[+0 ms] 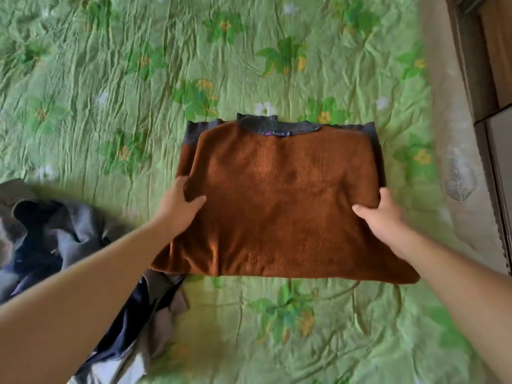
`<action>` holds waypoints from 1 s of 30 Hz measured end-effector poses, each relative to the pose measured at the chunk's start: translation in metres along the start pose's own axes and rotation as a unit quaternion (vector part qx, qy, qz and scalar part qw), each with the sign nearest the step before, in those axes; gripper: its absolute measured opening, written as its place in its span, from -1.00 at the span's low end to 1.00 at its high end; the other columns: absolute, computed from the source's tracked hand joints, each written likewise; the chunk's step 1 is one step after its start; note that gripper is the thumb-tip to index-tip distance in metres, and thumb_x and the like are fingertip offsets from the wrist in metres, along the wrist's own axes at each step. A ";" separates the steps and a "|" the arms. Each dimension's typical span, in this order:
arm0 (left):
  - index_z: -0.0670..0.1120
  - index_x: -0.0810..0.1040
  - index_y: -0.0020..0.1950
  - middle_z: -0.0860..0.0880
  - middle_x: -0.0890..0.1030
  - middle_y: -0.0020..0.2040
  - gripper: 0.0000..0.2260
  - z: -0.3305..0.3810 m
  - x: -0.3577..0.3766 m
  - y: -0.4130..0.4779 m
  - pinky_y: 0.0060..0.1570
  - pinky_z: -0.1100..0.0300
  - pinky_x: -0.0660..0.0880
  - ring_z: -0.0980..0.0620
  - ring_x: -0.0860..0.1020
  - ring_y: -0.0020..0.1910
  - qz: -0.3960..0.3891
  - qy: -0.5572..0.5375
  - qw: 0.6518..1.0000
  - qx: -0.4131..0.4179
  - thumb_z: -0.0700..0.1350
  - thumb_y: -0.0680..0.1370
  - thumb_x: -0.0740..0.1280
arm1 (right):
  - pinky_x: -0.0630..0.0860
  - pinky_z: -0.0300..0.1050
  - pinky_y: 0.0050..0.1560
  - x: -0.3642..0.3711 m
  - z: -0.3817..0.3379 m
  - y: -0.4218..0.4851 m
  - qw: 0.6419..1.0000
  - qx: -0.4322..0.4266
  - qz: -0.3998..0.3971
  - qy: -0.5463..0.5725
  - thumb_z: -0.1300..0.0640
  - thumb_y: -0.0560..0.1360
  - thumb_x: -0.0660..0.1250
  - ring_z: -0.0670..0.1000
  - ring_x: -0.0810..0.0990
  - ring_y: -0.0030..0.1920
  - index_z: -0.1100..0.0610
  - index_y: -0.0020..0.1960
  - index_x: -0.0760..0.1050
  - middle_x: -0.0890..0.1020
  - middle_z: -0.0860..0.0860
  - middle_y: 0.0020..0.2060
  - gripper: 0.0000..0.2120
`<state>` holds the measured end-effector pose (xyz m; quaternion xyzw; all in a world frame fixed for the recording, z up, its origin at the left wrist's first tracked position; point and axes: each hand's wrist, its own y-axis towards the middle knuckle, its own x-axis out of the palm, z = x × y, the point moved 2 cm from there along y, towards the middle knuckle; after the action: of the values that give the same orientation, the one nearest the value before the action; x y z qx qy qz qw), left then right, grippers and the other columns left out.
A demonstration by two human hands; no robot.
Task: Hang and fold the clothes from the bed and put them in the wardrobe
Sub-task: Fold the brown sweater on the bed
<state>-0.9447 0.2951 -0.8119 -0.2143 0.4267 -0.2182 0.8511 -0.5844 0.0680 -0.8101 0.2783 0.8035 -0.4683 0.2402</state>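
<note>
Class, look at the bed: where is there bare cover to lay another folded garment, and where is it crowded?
Free: the wide stretch of green bedspread beyond and left of the brown garment, and the patch nearer than it. Crowded: the near left, where dark unfolded clothes lie heaped. The left hand and right hand grip the garment's sides.
</note>
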 end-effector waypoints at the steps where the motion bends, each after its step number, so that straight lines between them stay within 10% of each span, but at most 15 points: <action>1: -0.01 0.37 0.45 -0.02 0.55 0.19 -0.47 -0.014 0.000 -0.011 0.10 0.00 0.55 -0.08 0.58 0.11 0.006 0.030 0.999 -0.011 0.08 0.54 0.43 | 0.40 0.15 0.31 0.001 0.015 -0.007 0.999 -0.001 0.019 -0.030 -0.02 0.54 0.42 0.25 0.48 0.32 0.10 0.51 0.26 0.48 0.16 0.37 -0.37; 7: -0.08 0.46 0.26 -0.10 0.60 0.10 -0.57 -0.061 0.002 -0.055 -0.01 0.00 0.52 -0.16 0.59 0.03 -0.025 0.173 0.984 -0.022 0.22 0.60 0.25 | 0.44 0.11 0.20 -0.004 0.074 -0.031 0.991 0.014 0.015 -0.134 -0.19 0.56 0.31 0.29 0.54 0.26 0.19 0.41 0.42 0.56 0.24 0.29 -0.41; 13: -0.03 0.39 0.43 -0.24 0.28 0.35 -0.42 -0.044 0.006 -0.051 0.33 -0.13 0.39 -0.32 0.41 0.23 -0.058 0.233 0.967 -0.090 0.31 0.55 0.26 | 0.43 0.10 0.34 -0.008 0.068 -0.027 0.988 0.056 -0.032 -0.141 -0.32 0.50 0.32 0.25 0.47 0.34 0.06 0.46 0.39 0.47 0.19 0.38 -0.32; 18: -0.06 0.46 0.41 -0.09 0.61 0.19 -0.50 -0.041 0.005 -0.057 0.13 -0.04 0.58 -0.12 0.61 0.04 -0.052 0.058 0.995 -0.064 0.14 0.55 0.39 | 0.45 0.11 0.33 -0.020 0.079 -0.029 0.996 0.025 -0.063 -0.052 -0.19 0.49 0.44 0.19 0.53 0.30 0.14 0.46 0.41 0.53 0.13 0.36 -0.33; 22: -0.05 0.52 0.33 -0.05 0.64 0.10 -0.56 -0.045 0.011 -0.077 0.07 0.02 0.55 -0.08 0.60 0.00 -0.057 0.068 0.995 -0.045 0.17 0.55 0.38 | 0.47 0.00 0.09 -0.038 0.087 -0.040 0.995 -0.044 -0.046 -0.072 -0.06 0.55 0.41 0.17 0.58 0.08 0.20 0.22 0.53 0.64 0.18 0.14 -0.62; 30: -0.12 0.49 0.35 -0.08 0.62 0.21 -0.59 -0.087 0.048 -0.146 0.16 0.08 0.47 -0.10 0.58 0.12 -0.164 0.164 0.972 -0.048 0.09 0.60 0.36 | 0.44 0.05 0.29 -0.048 0.176 -0.086 0.981 0.031 -0.114 -0.153 -0.13 0.55 0.39 0.22 0.52 0.30 0.26 0.43 0.40 0.55 0.22 0.31 -0.38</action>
<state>-1.0175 0.1339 -0.8089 -0.2835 0.5293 -0.3664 0.7108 -0.5846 -0.1332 -0.8039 0.1171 0.7687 -0.5546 0.2963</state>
